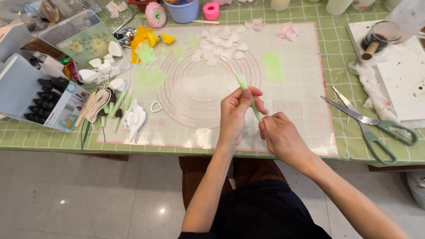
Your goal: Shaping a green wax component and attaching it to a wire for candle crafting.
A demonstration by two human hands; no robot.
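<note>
While your left hand point(234, 113) and right hand point(278, 132) both grip the green stem point(248, 90) with closed fingers, white petals point(219, 46) at twelve o'clock lie unattached on the mat point(292, 88).

Far left on the counter point(274, 13): open white cardboard box point(42, 99), flat rectangle, lid flipped back, rows of black nozzle tips inside, colourful label strip on its front edge with small pictures. Just behind it, clear plastic lidded box point(82, 37), rectangular, tilted, with a pale green floral card insert under the lid. Small colourful packets point(71, 71) between the 2 boxes, red and green, too small to tell more. No screens or signs.
</note>
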